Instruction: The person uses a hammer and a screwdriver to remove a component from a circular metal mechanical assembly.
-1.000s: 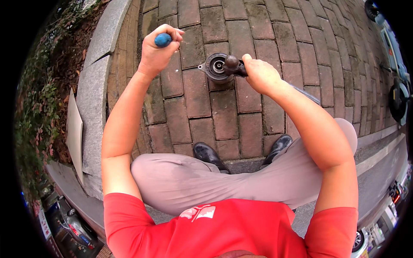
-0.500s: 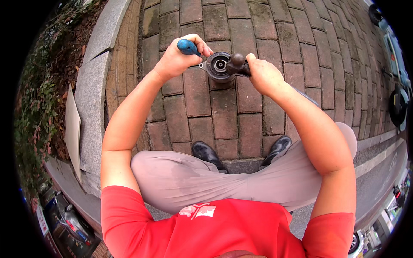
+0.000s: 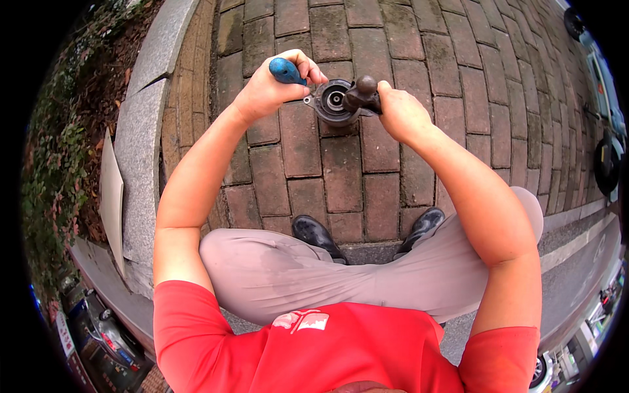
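Observation:
My left hand (image 3: 272, 88) is closed around a screwdriver with a blue handle (image 3: 286, 71). Its lower end is hidden by my fingers and reaches toward the left edge of a dark, round machine part (image 3: 335, 118) standing on the bricks. Concentric rings and a small central hub show on the part's top, and a small metal lug (image 3: 307, 100) juts from its left side. In my right hand (image 3: 406, 116) is a dark hammer, its rounded head (image 3: 362, 92) over the right side of the part; whether the two touch, I cannot tell.
Brick paving (image 3: 341, 157) lies under the part, with my black shoes (image 3: 318, 237) close by. A stone curb (image 3: 141, 144) and a leaning pale board (image 3: 111, 196) border plants at left. Wheeled vehicles (image 3: 606, 111) stand at far right, a parked car (image 3: 108, 334) at lower left.
The hammer head has shifted very slightly to the right and up from the viewer's side. My left hand with the screwdriver has barely moved, and the round part stays in place.

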The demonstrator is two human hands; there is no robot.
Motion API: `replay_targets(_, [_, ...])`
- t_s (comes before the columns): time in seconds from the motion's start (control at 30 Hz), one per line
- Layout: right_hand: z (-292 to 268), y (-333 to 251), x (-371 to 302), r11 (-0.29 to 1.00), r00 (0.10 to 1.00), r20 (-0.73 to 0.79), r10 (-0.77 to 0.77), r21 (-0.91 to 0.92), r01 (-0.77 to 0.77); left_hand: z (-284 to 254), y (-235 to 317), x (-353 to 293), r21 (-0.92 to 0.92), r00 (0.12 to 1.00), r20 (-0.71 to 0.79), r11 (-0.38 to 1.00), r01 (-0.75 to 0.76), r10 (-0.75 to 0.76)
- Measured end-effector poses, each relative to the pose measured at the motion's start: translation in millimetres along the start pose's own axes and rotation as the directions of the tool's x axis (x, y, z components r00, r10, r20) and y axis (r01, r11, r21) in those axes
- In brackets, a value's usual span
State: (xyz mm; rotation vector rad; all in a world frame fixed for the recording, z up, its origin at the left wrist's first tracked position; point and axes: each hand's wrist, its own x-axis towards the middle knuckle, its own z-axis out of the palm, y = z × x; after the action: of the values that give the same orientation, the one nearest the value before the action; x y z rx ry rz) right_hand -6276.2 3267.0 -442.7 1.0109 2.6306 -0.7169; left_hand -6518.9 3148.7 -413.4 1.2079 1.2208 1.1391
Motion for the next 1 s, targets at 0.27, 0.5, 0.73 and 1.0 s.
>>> replay_targets(0.27, [7.7, 3.3, 0.8, 1.0, 0.999, -0.032, -0.005, 0.015, 0.005, 1.7, -1.1, 5.6, 0.052, 0.999, 0.015, 0.998, -0.035, 0.034])
replay_targets(0.5, [4.6, -0.5, -0.9, 1.0, 1.0, -0.021, 0.009, 0.019, -0.008, 6.5, -3.3, 4.6, 0.1, 0.998, -0.056, 0.995, -0.005, 0.011])
replay_targets(0.73, [6.4, 1.5, 0.4, 1.0, 1.0, -0.018, 0.006, 0.009, -0.006, 25.3, 5.3, 3.8, 0.334, 0.992, -0.105, 0.937, 0.101, -0.069])
replay_targets(1.0, [4.5, -1.4, -4.2, 1.0, 1.0, -0.025, 0.018, 0.013, -0.018, 32.8, -1.6, 15.8, 0.452, 0.954, -0.24, 0.849, 0.273, -0.179])
